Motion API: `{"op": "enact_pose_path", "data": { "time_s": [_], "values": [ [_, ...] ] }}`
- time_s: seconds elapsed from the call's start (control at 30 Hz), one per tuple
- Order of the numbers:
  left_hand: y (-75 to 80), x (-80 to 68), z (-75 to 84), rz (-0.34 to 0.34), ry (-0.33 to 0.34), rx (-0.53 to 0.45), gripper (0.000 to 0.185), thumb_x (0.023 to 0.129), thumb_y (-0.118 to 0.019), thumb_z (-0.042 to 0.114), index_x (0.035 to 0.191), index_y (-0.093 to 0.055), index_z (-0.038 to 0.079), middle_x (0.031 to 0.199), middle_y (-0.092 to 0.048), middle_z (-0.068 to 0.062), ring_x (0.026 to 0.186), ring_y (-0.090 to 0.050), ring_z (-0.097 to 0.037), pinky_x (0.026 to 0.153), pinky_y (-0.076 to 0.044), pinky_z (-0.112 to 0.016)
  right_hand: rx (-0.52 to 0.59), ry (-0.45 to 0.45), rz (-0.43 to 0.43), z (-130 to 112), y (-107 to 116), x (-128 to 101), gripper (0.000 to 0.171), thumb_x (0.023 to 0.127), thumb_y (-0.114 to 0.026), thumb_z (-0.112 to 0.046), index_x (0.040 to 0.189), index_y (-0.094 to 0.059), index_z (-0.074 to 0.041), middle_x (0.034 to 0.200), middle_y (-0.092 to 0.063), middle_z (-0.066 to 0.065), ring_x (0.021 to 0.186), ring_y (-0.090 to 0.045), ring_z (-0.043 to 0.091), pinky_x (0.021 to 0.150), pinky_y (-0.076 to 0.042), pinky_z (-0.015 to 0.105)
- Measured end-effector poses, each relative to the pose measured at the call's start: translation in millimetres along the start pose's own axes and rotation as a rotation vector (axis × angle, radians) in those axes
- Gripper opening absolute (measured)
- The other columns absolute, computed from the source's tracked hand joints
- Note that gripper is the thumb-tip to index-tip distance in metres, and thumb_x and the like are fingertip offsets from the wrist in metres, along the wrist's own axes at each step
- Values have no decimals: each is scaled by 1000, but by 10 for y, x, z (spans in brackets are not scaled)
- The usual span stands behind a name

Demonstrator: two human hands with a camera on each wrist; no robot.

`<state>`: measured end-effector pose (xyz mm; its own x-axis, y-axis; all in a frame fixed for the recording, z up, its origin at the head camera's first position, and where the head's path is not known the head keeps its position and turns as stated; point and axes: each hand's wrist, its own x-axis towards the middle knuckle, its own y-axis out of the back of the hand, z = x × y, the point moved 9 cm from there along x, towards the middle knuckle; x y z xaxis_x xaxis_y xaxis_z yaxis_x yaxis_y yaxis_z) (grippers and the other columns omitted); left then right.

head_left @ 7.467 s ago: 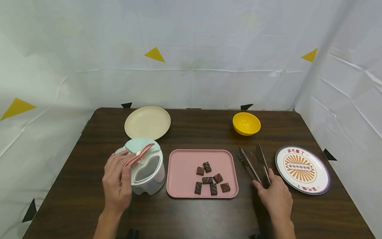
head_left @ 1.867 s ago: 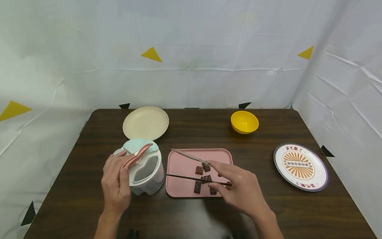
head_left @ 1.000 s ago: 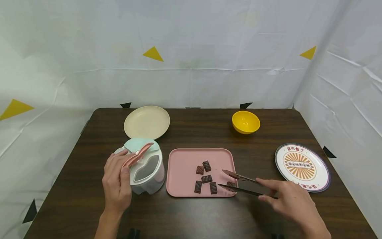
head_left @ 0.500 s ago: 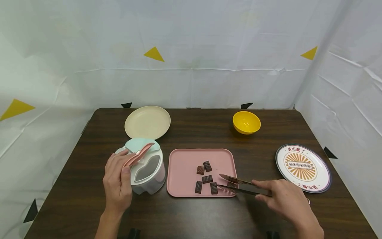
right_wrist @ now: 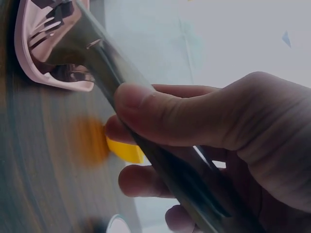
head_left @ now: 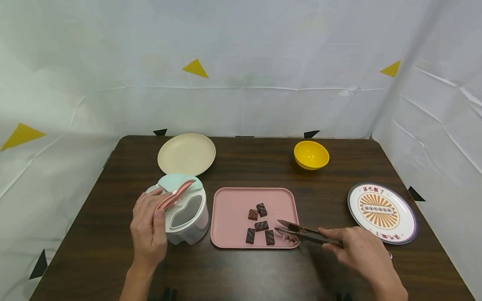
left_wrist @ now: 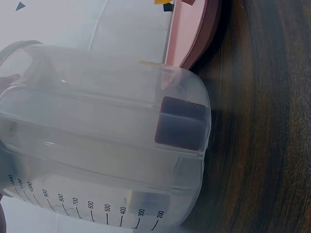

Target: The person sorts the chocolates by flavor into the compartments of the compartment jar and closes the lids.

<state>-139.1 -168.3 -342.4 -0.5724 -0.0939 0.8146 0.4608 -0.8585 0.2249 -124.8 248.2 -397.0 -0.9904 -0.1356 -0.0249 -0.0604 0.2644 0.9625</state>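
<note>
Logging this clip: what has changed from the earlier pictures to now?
The right hand took the tongs off the table, and now closes them on a chocolate at the pink tray's near right corner. The left hand stays on the container.

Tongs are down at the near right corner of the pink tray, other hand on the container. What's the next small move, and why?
Probably squeeze the tongs fully onto the chocolate piece between their tips and lift it a little. The right hand grips the handles, and the tips sit around that piece at the pink tray corner. The left hand holds the container, whose lid looks open.
</note>
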Motion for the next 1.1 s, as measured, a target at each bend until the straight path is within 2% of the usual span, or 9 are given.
{"op": "enact_pose_path", "data": {
  "time_s": [0.27,0.47,0.57,0.67,0.73,0.8,0.9,0.97,1.1],
  "values": [
    [24,-69,-196,-6,-12,11,30,98,-47,15,104,-71,-3,103,-69,-18,113,-57,-41,110,-25,-53,34,45,141,-35,193,-20,41,72,-87,-23,112,-77,-27,77,-70,-10,49,-35,5,44,-26,27],
    [40,-56,-198,-9,-11,18,30,98,-47,15,105,-71,-2,104,-69,-17,114,-56,-41,110,-25,-53,79,227,321,-272,396,-26,44,67,-89,-19,110,-77,-26,90,-75,-8,47,-31,-3,43,-24,20],
    [34,-26,-142,-10,-11,15,30,98,-47,14,105,-70,-4,102,-68,-19,112,-57,-42,110,-24,-53,130,333,400,-456,494,-9,47,64,-89,-16,109,-78,-24,92,-75,-8,49,-44,-6,44,-28,16],
    [21,23,-46,-11,-13,8,28,97,-47,11,104,-70,-5,100,-68,-20,110,-57,-44,110,-24,-53,192,438,462,-651,572,7,48,63,-89,-13,110,-77,-21,95,-75,-7,61,-63,0,49,-37,14],
    [6,59,20,-14,-16,4,27,96,-47,8,103,-69,-6,100,-67,-21,109,-56,-45,110,-25,-53,226,494,477,-771,599,23,45,67,-87,-16,111,-77,-19,98,-75,-6,70,-70,5,53,-44,16],
    [-11,84,64,-19,-19,0,27,96,-47,7,103,-69,-7,99,-67,-22,109,-56,-46,110,-25,-52,254,533,482,-878,613,40,37,75,-84,-27,111,-77,-19,99,-74,-6,78,-72,10,58,-49,19],
    [-29,87,56,-25,-20,6,27,96,-46,7,104,-69,-6,100,-67,-21,109,-56,-45,110,-25,-52,304,574,474,-1036,618,82,33,81,-80,-29,111,-77,-17,99,-75,-6,74,-71,8,58,-49,19],
    [-30,66,7,-27,-17,12,28,96,-46,9,104,-70,-4,100,-68,-20,110,-57,-44,110,-25,-52,326,614,487,-1155,621,106,34,78,-82,-24,111,-77,-17,97,-75,-5,67,-67,5,55,-46,18],
    [-24,0,-109,-30,-12,22,28,96,-47,11,106,-70,-1,101,-68,-17,111,-57,-43,110,-25,-53,378,691,506,-1369,604,157,47,67,-86,-7,112,-76,-14,97,-75,-3,67,-67,5,53,-44,16]
  ]
}}
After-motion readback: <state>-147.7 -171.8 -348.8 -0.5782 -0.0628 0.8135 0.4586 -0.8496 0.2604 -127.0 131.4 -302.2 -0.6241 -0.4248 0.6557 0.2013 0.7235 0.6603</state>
